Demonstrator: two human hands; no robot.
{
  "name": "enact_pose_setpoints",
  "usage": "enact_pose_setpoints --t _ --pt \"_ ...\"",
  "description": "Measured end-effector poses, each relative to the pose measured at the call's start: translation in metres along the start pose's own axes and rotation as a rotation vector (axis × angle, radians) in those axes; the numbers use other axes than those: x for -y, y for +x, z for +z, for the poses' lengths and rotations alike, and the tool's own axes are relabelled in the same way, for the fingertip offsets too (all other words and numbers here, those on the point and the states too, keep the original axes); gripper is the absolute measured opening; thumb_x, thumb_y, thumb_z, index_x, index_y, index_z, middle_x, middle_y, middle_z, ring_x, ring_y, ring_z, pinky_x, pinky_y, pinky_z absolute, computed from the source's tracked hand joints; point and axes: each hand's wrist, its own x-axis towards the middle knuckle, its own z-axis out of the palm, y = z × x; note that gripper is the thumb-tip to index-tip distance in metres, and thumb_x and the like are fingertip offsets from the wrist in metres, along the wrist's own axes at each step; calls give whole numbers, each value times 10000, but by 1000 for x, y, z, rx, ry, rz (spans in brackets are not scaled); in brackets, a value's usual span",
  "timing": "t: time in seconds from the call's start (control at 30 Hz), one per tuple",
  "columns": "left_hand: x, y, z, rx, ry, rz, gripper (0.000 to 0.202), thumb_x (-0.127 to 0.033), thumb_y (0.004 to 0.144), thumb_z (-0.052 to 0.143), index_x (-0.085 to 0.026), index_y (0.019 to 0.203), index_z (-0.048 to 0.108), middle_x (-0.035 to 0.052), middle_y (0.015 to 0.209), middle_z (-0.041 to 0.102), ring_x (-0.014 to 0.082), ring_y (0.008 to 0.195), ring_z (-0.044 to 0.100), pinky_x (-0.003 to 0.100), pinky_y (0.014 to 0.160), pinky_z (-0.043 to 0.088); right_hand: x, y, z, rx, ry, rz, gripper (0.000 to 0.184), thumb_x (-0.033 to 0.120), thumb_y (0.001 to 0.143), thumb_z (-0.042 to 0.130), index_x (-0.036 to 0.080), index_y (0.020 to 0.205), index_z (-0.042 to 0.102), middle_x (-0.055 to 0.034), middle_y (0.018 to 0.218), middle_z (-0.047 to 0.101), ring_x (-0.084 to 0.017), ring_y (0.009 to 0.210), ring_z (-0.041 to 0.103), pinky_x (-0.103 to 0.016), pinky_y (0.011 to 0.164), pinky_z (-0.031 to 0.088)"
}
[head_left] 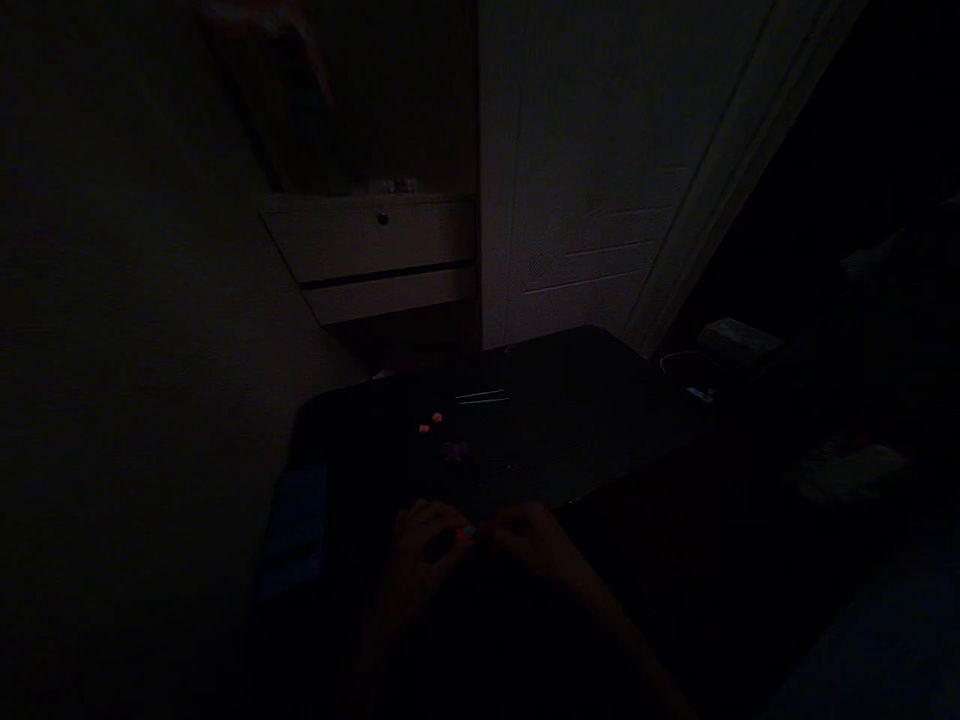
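The scene is very dark. Near the front of a dark table (555, 420), my left hand (424, 540) pinches a tiny object (466, 533) that shows reddish with a pale blue-green spot; its kind is too small to make out. My right hand (529, 535) is closed just beside it, fingertips close to the same object, and what it grips, if anything, is hidden. Beyond my hands lie two small orange-pink pieces (430, 423) and a dim purple cluster (455, 451). Farther back rest two thin pale sticks (482, 397), side by side.
A dark blue flat item (294, 530) lies at the table's left edge. Behind the table stand a drawer unit (382, 240) and a pale panelled door (585, 200). To the right, off the table, are a box-like object (739, 340) and a thin cable (679, 355).
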Motion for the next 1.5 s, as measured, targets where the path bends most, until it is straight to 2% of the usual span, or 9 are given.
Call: enact_pose_setpoints --t 0.27,0.4,0.5,0.57,0.67,0.77,0.9,1.17,1.5 --pt "-2 1 2 -24 43 -12 81 -278 876 769 -293 949 801 19 1015 821 269 1004 745 497 985 518 1 1 2 -31 32 68 391 461 900 661 153 672 738 -1 627 638 -140 601 518 -246 569 358" --pt "3 -3 2 -34 50 -47 307 -288 888 760 -346 1190 770 8 1101 827 268 1041 754 506 986 547 -2 -2 2 -35 63 63 413 477 920 642 149 696 757 -12 641 665 -148 613 546 -245 575 371" --pt "6 -7 1 -30 50 -43 419 -292 925 712 -356 1338 685 9 1208 815 279 1163 726 572 1090 490 -2 -4 5 -60 80 37 417 483 915 655 145 692 755 -18 659 679 -154 637 562 -245 590 381" --pt "5 -9 0 -16 36 -12 402 -262 930 687 -353 1321 690 11 1248 803 279 1209 706 585 1117 467 0 -5 8 -58 77 27 391 457 914 670 144 695 752 -15 664 677 -151 636 557 -245 589 378" --pt "1 -9 0 -45 6 -5 390 -232 878 725 -333 1254 731 34 1223 800 269 1127 728 500 1011 558 3 -5 11 -36 76 39 356 409 925 670 142 702 746 -5 657 664 -141 621 538 -243 587 376" --pt "-1 -6 1 -112 -21 -18 282 -272 825 794 -294 1106 778 44 1087 811 266 1018 745 448 927 600 5 -6 12 -44 76 47 351 388 914 683 142 669 731 0 644 655 -139 626 533 -240 598 380" --pt "-2 -1 2 -137 -39 9 83 -324 855 785 -268 916 783 35 950 811 263 929 748 440 885 602 5 -7 10 -33 83 48 356 413 914 675 148 690 750 -1 643 664 -141 616 536 -244 588 370" --pt "-2 1 0 -77 -39 21 64 -320 889 767 -284 931 797 21 957 827 254 928 763 441 899 592 4 -2 7 -17 28 67 434 508 888 682 156 637 718 4 601 616 -137 590 496 -253 563 329" --pt "-1 0 1 -59 -37 12 103 -347 895 755 -290 964 806 39 997 823 265 980 753 465 938 588 7 1 10 -74 65 95 376 386 896 663 155 598 665 22 584 576 -127 589 473 -251 560 320"
